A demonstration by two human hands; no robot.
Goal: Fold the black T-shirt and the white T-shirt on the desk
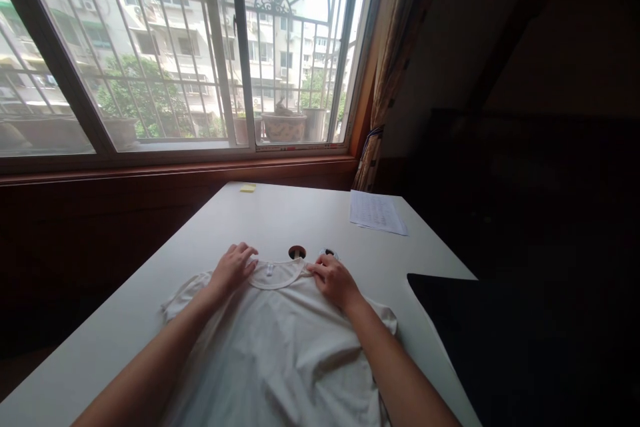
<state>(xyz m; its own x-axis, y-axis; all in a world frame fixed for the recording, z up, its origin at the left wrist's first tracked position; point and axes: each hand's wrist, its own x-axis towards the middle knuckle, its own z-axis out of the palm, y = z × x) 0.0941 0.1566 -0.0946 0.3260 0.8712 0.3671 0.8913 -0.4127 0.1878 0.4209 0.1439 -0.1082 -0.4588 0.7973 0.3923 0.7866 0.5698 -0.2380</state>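
Note:
A white short-sleeved T-shirt (280, 340) lies spread and wrinkled, its round neckline facing the far side and a small label inside the collar. At the left end of the collar, my left hand (233, 271) has its fingers curled on the fabric, the upper fingers slightly raised. My right hand (336, 281) pinches the shirt at the right end of the collar, thumb and forefinger together. Both sleeves stick out beyond my forearms. The shirt's lower part runs out of view at the bottom.
The white table (285, 213) has a round cable hole (297, 251) just past the collar. A small dark-and-white item (329, 252) sits behind my right hand. Farther off are yellow sticky notes (248, 188) and printed papers (379, 212). A black surface (480, 340) borders the right side.

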